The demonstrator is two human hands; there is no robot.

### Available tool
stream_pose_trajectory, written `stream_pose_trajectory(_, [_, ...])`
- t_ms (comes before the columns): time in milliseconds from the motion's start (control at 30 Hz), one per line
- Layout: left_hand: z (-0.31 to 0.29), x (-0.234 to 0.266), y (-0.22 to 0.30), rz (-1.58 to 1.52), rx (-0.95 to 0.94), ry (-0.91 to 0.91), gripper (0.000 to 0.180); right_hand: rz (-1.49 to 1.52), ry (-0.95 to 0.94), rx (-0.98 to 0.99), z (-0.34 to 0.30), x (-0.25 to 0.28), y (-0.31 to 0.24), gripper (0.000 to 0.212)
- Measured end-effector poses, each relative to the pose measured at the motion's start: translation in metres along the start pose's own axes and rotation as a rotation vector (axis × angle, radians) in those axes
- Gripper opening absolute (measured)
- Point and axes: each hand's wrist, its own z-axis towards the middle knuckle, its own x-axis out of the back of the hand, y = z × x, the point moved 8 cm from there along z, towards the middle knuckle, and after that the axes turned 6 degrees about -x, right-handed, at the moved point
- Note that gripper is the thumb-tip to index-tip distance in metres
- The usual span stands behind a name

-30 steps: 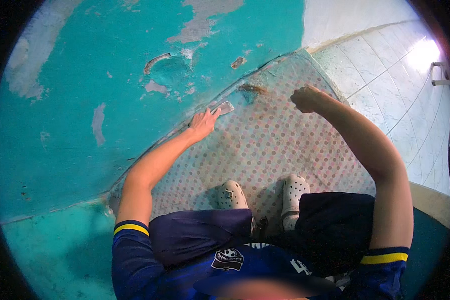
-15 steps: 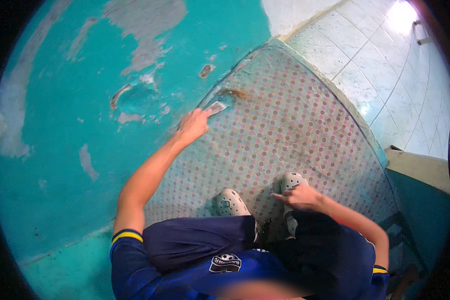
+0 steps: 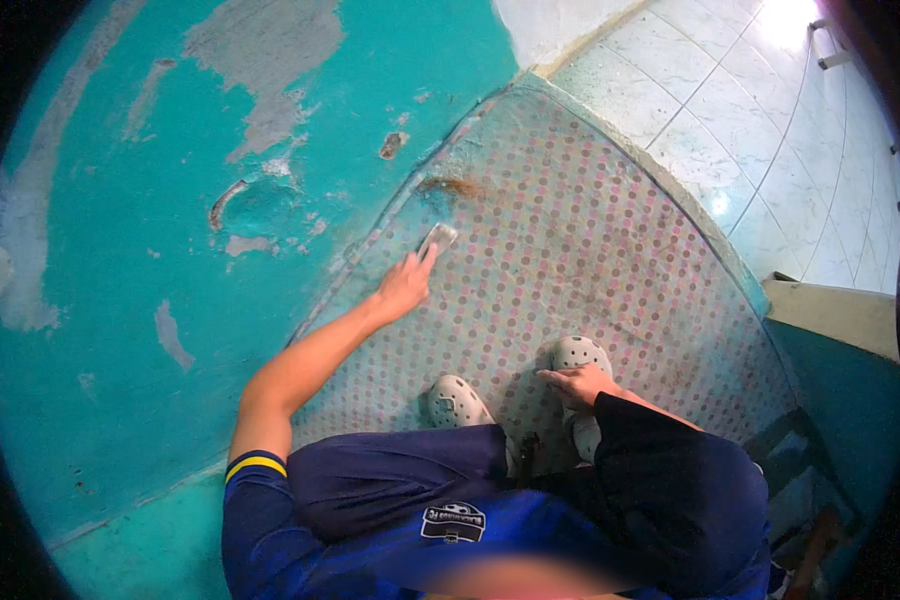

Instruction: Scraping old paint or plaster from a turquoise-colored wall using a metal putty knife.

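Left hand grip: the left hand (image 3: 402, 287) is stretched out with its fingertips pinched on a small flat scraper (image 3: 436, 240). Hard to see how far the fingers wrap around it.
Scraper spot: it's pressed flat on the dotted floor covering (image 3: 590, 260), right near the edge where that meets the turquoise wall (image 3: 120, 380), and just below a rusty brown stain (image 3: 450, 186).
Right hand: the right hand (image 3: 582, 384) isn't holding anything. It sits low, fingers loosely out, resting at the top of the right clog (image 3: 577, 356), and comes off the knee of the dark shorts (image 3: 670, 490).
Feet: the left clog (image 3: 457, 402) is planted on the dotted covering, near the other one but not touching. Both are pale with holes in the top.
Wall: pretty beat up, with big patches where the paint is gone down to grey, plus a gouged ring and a brown chip closer to the floor edge.
Other stuff: pale marbled tiles (image 3: 730, 110) run beyond the far edge of the covering, with bright glare at the top right. A teal ledge with a cream top (image 3: 830, 315) sits on the right side.
In the way: nothing between the scraper and the wall edge.
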Motion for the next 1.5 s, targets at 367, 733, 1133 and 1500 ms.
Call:
stream_pose_trajectory(367, [0.004, 0.055, 0.039, -0.15, 0.055, -0.005, 0.048, -0.06, -0.094, 0.117, 0.008, -0.012, -0.018, 0.051])
stream_pose_trajectory(733, [-0.027, -0.018, -0.003, -0.046, 0.155, 0.011, 0.058, -0.031, -0.122, 0.145, 0.022, 0.001, -0.019, 0.051])
stream_pose_trajectory(1133, [0.047, 0.066, 0.015, -0.072, 0.14, -0.194, 0.049, -0.014, -0.07, 0.108, 0.014, -0.025, -0.011, 0.05])
stream_pose_trajectory(1500, [-0.044, 0.005, 0.088, -1.201, 0.526, 0.069, 0.039, 0.519, -0.174, -0.129, 0.057, 0.028, -0.029, 0.042])
